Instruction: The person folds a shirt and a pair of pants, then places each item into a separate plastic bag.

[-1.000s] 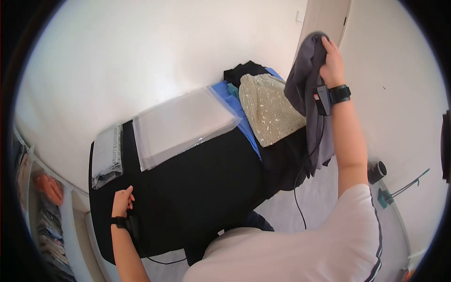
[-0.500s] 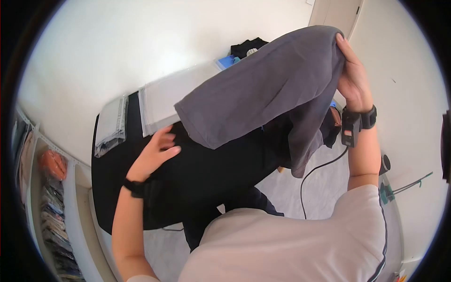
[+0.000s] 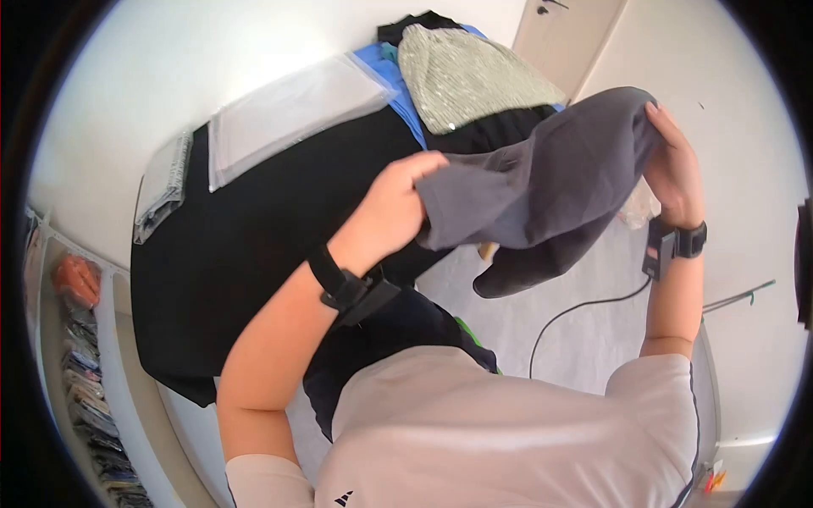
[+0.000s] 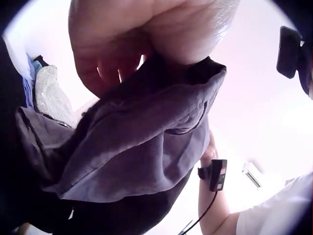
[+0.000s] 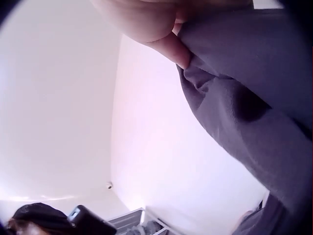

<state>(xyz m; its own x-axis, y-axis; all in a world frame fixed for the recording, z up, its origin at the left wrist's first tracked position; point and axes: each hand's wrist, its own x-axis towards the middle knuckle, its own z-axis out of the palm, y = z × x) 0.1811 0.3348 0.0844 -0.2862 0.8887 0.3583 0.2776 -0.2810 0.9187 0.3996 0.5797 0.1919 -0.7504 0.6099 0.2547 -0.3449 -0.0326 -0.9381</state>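
I held the grey garment (image 3: 550, 186) up in the air between both hands, over the near edge of the bench (image 3: 237, 254) and the floor (image 3: 584, 339) beside it. My left hand (image 3: 385, 212) gripped one end, with the fingers (image 3: 428, 165) curled round a bunched edge of the cloth. My right hand (image 3: 673, 165) pinched the other end, higher up. The right wrist view showed one fingertip pressed into a fold there. The middle of the garment sagged between my hands, and a loose part hung below. On the black-draped bench, flat clear bags (image 3: 288, 110) lay along the far side. A wrapped grey bundle (image 3: 161, 186) sat at the left end, and a sequined silver garment (image 3: 466, 72) lay on blue cloth (image 3: 394, 68) at the right end.
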